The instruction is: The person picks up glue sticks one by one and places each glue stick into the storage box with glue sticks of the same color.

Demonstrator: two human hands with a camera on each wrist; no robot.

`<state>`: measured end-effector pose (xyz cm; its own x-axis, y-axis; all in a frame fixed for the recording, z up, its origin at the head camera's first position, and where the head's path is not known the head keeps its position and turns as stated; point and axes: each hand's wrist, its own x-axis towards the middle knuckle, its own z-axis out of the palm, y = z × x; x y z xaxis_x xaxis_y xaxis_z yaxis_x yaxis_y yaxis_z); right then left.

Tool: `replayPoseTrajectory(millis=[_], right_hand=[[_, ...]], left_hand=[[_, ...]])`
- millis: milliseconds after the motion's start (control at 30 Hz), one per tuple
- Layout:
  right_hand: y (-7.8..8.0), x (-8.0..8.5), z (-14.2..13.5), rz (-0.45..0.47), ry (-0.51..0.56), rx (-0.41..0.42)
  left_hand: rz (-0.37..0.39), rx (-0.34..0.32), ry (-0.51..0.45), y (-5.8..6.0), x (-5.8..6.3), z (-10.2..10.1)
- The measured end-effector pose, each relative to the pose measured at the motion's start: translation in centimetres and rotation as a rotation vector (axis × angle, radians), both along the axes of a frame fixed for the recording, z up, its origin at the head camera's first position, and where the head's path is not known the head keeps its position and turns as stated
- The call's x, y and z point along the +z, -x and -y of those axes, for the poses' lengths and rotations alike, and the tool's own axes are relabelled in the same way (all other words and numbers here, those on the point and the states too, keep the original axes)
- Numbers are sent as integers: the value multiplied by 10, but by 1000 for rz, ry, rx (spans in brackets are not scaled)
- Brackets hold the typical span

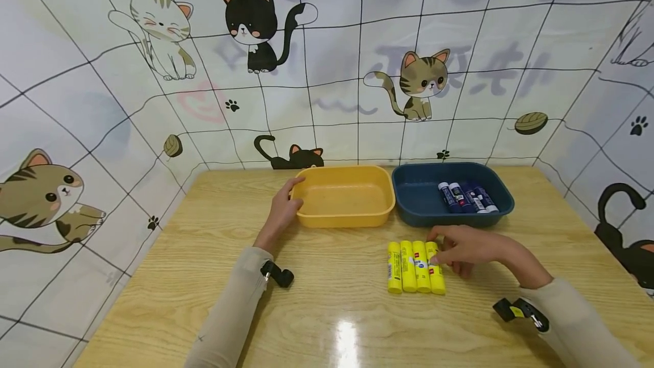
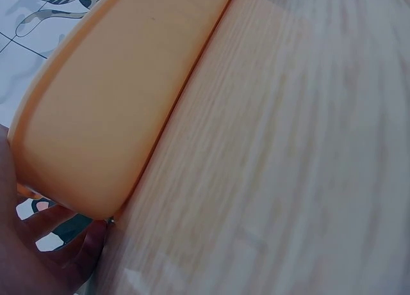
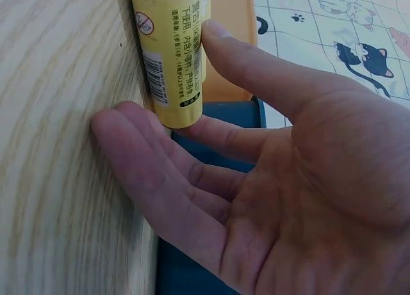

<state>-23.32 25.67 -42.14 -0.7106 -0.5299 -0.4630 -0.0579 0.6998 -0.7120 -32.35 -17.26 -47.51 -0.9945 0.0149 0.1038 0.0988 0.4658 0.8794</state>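
Observation:
My left hand [image 1: 284, 207] grips the left end of a yellow plastic basket [image 1: 343, 220]. In the left wrist view, fingers [image 2: 83, 247] bend round the corner of the basket. Several yellow glue sticks [image 1: 407, 266] lie side by side in a row on the table. At the right end of that row, my right hand [image 1: 467, 245] touches the last glue stick [image 1: 436, 277] with thumb and forefinger. The right wrist view shows the thumb [image 3: 221, 36] against this stick's side; part of the forefinger is hidden behind its end. The other fingers are loosely bent above the wood.
A dark blue basket [image 1: 434, 219] stands right of the yellow one, holding several navy glue sticks [image 1: 462, 197] with white ends. Both stand near the table's [image 1: 327, 283] back edge. A cat-patterned cloth [image 1: 337, 72] hangs behind and at the sides.

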Motion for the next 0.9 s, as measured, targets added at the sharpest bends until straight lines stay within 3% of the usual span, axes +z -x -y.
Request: replayPoseTrajectory(millis=[333,733,900], right_hand=[[1,0,-3,29,8,-6],[-5,14,-3,-19,-103,37],[-7,16,-4,5,-134,25]], left_hand=[[-4,1,10,1,-1,-1],[3,4,10,1,1,-1],[5,7,10,1,1,0]])
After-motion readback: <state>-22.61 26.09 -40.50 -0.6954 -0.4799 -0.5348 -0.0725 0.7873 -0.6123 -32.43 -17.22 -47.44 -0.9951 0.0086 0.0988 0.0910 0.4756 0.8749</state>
